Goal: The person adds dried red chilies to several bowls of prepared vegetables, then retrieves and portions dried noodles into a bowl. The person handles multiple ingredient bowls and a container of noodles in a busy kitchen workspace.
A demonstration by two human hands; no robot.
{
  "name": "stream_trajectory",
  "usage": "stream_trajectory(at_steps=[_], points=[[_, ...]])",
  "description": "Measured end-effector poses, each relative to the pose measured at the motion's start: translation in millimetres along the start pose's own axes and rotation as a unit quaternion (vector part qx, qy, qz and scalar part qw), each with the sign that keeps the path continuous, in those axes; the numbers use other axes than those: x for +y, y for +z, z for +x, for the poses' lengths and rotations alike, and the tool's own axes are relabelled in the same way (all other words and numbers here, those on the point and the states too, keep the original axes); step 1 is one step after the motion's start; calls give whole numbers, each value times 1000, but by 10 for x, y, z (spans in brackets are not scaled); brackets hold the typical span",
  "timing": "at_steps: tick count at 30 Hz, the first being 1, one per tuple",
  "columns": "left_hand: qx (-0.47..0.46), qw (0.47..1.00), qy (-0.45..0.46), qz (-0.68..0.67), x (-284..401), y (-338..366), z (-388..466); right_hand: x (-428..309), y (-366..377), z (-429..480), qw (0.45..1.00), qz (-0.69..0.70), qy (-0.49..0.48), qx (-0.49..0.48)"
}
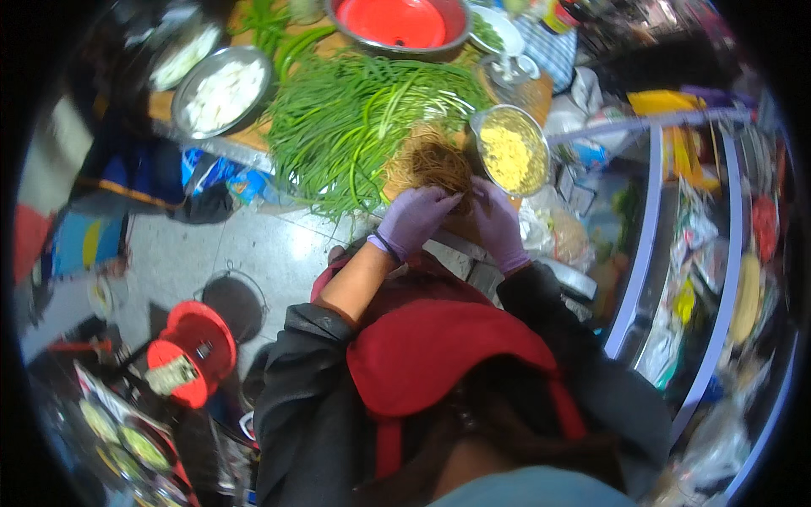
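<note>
My left hand (415,218), in a purple glove, has its fingertips on the front of a tangled heap of thin brown strands (431,158), perhaps roots. Facing it from the right, my right hand (497,218), gloved alike, has its fingers bent at the heap's right front edge. Whatever lies between the fingertips is too small and blurred to tell. Long green leafy stalks with pale ends (355,120), which look like garlic chives, spread over the wooden board to the left and behind. Close by my right hand stands a metal bowl of yellow pieces (512,149).
A metal bowl of white pieces (222,92) stands at the board's left. Behind are green peppers (304,44), a red-bottomed metal basin (399,22) and a white plate with chopped greens (497,32). Shelves with plastic bags (694,222) line the right; a red stool (193,352) is at lower left.
</note>
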State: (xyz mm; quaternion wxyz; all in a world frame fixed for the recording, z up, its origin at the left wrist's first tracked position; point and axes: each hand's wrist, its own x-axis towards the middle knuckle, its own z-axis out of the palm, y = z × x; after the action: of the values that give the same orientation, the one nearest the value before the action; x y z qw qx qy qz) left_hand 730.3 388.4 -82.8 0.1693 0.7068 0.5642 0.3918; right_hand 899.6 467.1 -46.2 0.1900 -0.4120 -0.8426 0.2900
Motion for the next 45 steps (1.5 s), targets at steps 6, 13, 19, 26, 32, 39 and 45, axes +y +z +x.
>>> stream_trajectory(at_steps=[6, 13, 19, 26, 32, 39, 45], points=[[-110, 981, 27, 159, -84, 97, 514, 353, 387, -316, 971, -30, 223, 86], [-24, 996, -77, 43, -249, -140, 753, 800, 399, -262, 909, 297, 264, 123], [136, 910, -139, -366, -432, -339, 669, 854, 477, -231, 912, 274, 245, 181], [213, 815, -282, -460, -590, -251, 592, 291, -45, -343, 987, -34, 89, 130], [193, 805, -280, -486, -502, -151, 570, -388, 211, 119, 992, 63, 96, 51], [152, 892, -236, -353, -531, -214, 429, -282, 268, 316, 992, 86, 76, 51], [151, 953, -219, -145, -516, -127, 561, -374, -214, 348, 997, -4, 37, 63]])
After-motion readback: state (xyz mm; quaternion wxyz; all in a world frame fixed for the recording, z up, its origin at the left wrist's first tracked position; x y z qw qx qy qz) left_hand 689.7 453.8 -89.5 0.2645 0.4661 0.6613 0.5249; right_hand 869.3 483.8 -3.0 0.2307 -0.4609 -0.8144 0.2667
